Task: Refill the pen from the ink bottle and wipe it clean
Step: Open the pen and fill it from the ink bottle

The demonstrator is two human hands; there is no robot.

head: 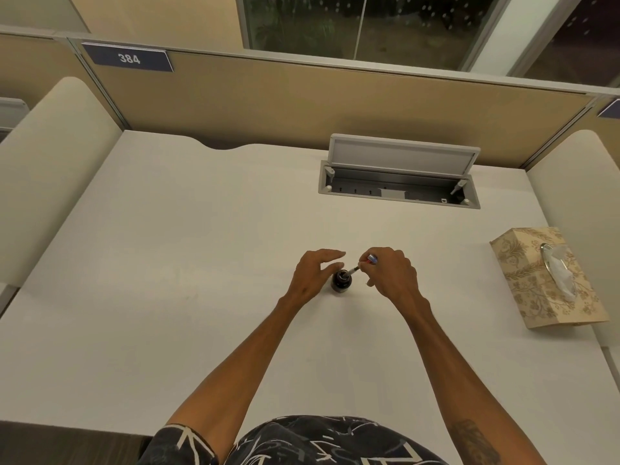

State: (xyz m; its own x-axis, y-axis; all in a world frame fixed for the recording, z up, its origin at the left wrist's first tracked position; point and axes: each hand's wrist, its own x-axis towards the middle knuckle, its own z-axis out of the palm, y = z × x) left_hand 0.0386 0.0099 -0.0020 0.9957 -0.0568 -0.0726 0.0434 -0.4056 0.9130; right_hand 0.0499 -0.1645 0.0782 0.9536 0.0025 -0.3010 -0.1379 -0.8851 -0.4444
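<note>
While the ink bottle (341, 280) stood mid-worktop (167, 263), your right hand (391, 273) pinched the pen (364, 264), tip angled into the bottle mouth; your left hand (313, 275) cupped the bottle loosely, fingers spread, grip holding nothing.

Pale table, dark ink, one patterned box

The table (167, 263) is plain off-white. The ink bottle (341, 281) on it is black with a glossy dark top, and the pen (364, 264) shows a silver-grey front, then red and blue at the end in the right hand (391, 273). The tissue box (543, 280) is beige with a darker golden floral scroll pattern. The partition (302, 105) is tan, its number plate (129, 58) navy with white digits, and the sleeve (188, 444) is dark with white line markings.
</note>
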